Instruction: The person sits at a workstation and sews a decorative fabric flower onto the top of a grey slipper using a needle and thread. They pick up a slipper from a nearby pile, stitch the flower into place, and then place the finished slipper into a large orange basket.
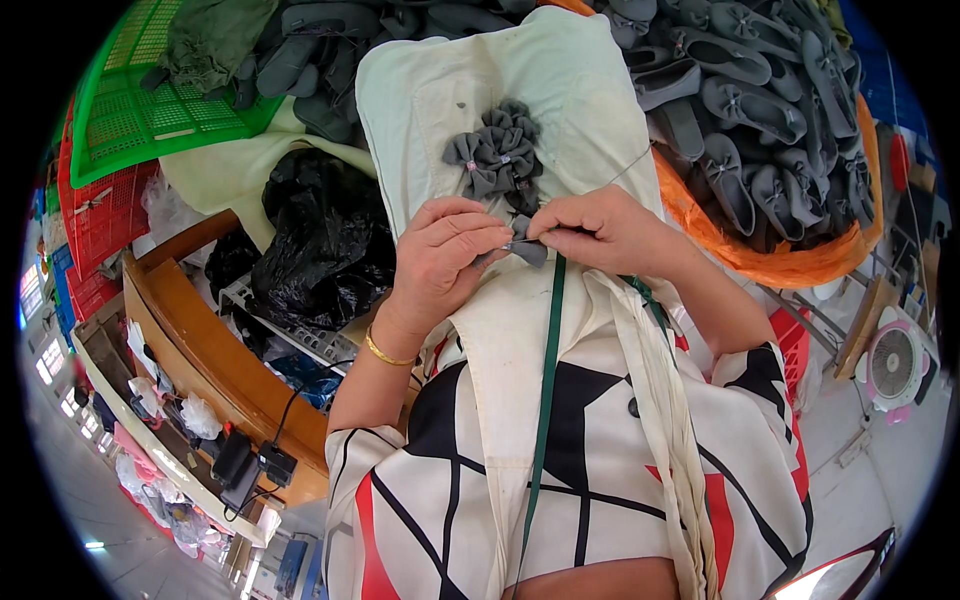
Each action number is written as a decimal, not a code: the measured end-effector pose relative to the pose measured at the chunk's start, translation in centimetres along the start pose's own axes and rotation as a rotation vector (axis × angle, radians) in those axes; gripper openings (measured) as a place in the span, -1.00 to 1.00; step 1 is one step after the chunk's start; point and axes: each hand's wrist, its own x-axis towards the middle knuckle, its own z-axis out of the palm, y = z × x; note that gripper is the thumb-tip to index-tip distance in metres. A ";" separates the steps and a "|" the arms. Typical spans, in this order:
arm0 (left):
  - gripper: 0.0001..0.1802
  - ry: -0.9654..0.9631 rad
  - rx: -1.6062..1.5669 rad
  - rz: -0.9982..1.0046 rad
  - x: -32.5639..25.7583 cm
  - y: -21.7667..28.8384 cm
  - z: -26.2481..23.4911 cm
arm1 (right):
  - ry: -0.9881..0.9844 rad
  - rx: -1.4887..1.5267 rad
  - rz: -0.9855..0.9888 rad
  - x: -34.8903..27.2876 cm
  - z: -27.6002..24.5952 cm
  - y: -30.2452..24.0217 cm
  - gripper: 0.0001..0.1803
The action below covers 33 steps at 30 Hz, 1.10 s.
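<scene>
— What's crowding her over there?

— Plenty. Both hands meet over a pale cloth pad [560,90] lying in her lap. The left hand [440,250] and the right hand [600,230] have their fingers pinched together on one small grey bow [528,250], right at the near end of the pad. Just beyond the knuckles sits a cluster of finished grey bows [500,155], close but not touching the hands. A thin thread [628,165] runs up and away from the right hand.

— And to the sides?

— On her right, a heap of grey shoes [760,100] in an orange sack [790,265], pressed against the pad's edge. On her left, a black plastic bag [320,240] butts up to the pad, with a green crate [150,100] and red crates [100,210] further back.

— Any room to move?

— Little; only the strip of pad between the bow cluster and her hands is open. A green strap [548,380] hangs down her front under the hands.

— The surface?

— A curved wooden surface [200,340] on her left, with power adapters [250,465] on it. A small pink fan [893,365] stands on the pale floor at the right.
</scene>
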 end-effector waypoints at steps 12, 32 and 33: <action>-0.70 -0.018 -0.112 -0.042 -0.4 -0.3 0.4 | -0.075 0.147 0.028 0.2 0.1 1.0 -0.86; -0.73 0.018 -0.341 -0.127 -2.0 -0.6 2.0 | -0.113 0.463 0.222 0.2 2.2 2.2 -0.82; -0.73 0.027 -0.331 -0.130 -2.0 -0.5 2.0 | -0.118 0.483 0.246 0.3 2.1 2.3 -0.78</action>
